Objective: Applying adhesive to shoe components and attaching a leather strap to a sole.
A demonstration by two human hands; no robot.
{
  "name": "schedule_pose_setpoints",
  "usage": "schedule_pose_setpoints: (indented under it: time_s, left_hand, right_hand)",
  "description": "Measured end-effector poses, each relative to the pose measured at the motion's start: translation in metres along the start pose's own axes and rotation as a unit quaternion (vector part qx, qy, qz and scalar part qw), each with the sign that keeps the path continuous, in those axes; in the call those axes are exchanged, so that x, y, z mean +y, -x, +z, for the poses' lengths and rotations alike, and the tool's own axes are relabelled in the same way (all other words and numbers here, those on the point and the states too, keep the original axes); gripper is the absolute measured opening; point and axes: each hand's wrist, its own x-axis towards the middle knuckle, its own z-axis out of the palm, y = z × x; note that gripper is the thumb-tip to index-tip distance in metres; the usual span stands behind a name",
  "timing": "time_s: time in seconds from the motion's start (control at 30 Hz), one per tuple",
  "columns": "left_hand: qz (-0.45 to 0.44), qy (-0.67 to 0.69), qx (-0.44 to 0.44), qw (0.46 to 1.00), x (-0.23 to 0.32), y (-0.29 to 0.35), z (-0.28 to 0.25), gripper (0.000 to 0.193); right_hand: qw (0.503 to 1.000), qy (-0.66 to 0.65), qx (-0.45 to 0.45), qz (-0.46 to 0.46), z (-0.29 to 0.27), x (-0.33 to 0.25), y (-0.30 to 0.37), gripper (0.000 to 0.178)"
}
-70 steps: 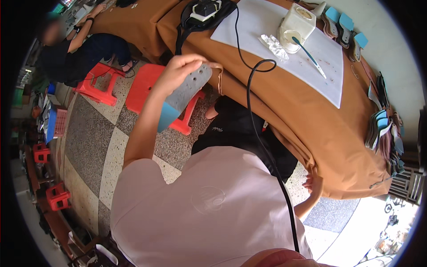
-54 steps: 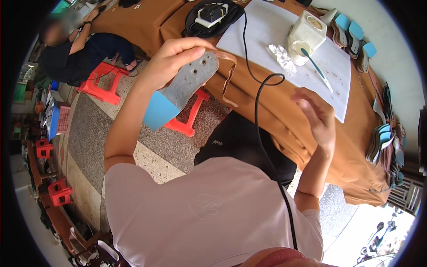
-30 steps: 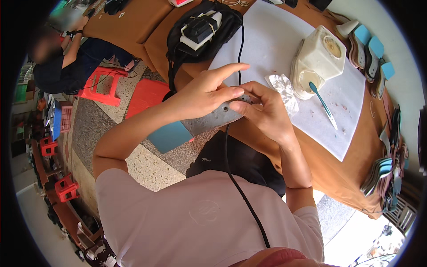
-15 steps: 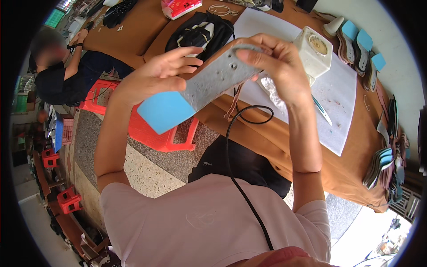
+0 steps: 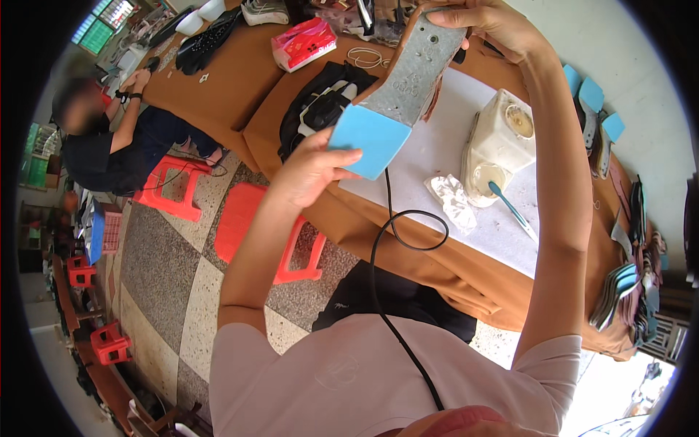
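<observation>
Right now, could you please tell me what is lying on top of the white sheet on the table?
On the white sheet stand a cream container, a crumpled white wad and a blue-handled brush. The raised shoe insole hides its far corner.

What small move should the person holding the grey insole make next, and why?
Probably lower the insole back toward the white sheet. The left hand pinches its blue end and the right hand its far end, raised high above the table, while the glue pot and brush sit below.
</observation>
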Motion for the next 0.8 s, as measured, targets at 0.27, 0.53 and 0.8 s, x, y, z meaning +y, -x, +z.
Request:
schedule_pose_setpoints:
  time_s: [0.27, 0.53, 0.8]
  left_hand:
    - [-0.107, 0.181, -0.026, 0.977, -0.034, -0.046, 0.049, 0.031]
    - [-0.210, 0.177, 0.014, 0.961, -0.066, -0.079, 0.062, 0.035]
    - [-0.176, 0.143, -0.021, 0.974, -0.045, -0.035, 0.035, 0.041]
  right_hand:
    - [0.938, 0.332, 0.008, 0.104, -0.022, 0.030, -0.039, 0.038]
    - [0.959, 0.268, 0.082, 0.054, 0.026, 0.000, -0.020, 0.047]
    - [0.974, -0.168, 0.121, 0.087, 0.096, 0.049, -0.029, 0.043]
